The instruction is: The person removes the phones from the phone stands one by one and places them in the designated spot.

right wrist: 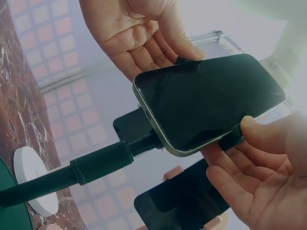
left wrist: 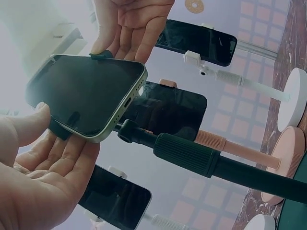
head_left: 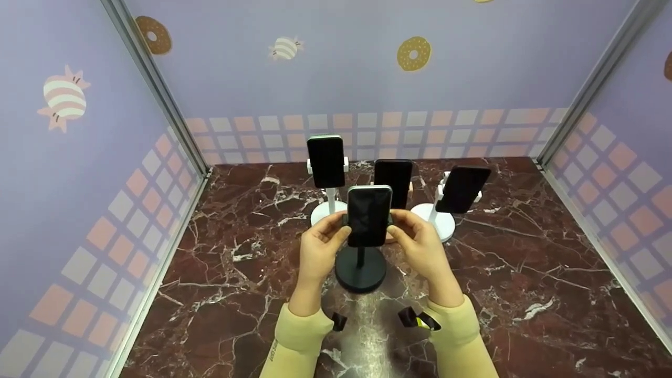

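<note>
A phone [head_left: 369, 215] with a dark screen and a pale edge sits upright in the clamp [left wrist: 59, 130] of a dark green phone stand [head_left: 360, 278]. My left hand [head_left: 319, 252] pinches the clamp at the phone's left side, thumb on the front and fingers behind. On the opposite side my right hand [head_left: 424, 247] holds the clamp the same way, its thumb close to the screen's edge in the right wrist view. The stand's ribbed collar [left wrist: 186, 154] and post run from behind the phone down to the round base. The phone hides most of the clamp's back.
Behind stand a white stand with a phone [head_left: 326, 160] at left, a pink stand with a phone [head_left: 401, 178] in the middle, and another white stand with a tilted phone [head_left: 463, 189] at right. Patterned walls [head_left: 346, 79] enclose the dark marbled table [head_left: 236, 294].
</note>
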Demonstrator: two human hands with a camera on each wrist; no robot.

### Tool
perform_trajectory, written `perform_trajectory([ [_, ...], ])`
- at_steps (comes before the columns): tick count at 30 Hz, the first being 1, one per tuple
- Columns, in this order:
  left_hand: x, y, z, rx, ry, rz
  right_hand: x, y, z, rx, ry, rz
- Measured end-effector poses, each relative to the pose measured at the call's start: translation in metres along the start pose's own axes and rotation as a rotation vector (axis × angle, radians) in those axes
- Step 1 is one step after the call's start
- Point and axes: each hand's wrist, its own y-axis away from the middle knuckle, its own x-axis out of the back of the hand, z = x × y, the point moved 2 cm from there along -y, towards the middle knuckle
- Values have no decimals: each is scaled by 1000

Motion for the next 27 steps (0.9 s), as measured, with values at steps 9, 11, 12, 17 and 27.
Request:
perform_trajectory([
  [9, -2, 2, -2, 10, -27, 2, 4, 1, 0, -14, 25, -6],
  [11, -3, 1, -1, 9, -29, 2, 4, 0, -4, 0, 38, -6],
  [12, -3, 0, -1, 9, -32, 1, 5, -1, -7, 18, 41, -6],
  [17, -2, -2, 0, 22, -32, -28, 4, -5, -26, 149, 138, 33],
  [27, 11, -11, 10, 19, -117, -160, -13, -17, -64, 561, 475, 112],
])
